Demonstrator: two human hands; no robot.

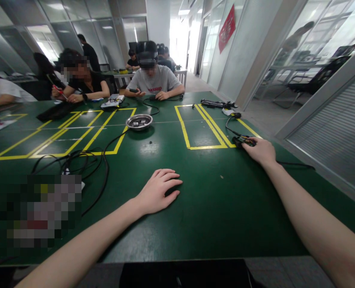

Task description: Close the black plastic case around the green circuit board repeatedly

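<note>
My left hand [159,192] rests on the green table [213,200] near its middle, fingers loosely curled and apart, holding nothing. My right hand [260,150] reaches out to the right and closes its fingers on a small black device [241,140] with coloured wires, lying at the corner of a yellow-taped rectangle [201,128]. A black cable [229,127] runs from that device toward the table's far side.
A metal bowl [139,121] with small parts sits mid-table. A black tool [217,104] lies far right. Tangled black cables [84,164] spread on the left. Other people sit at the far side and left. A glass wall stands to the right.
</note>
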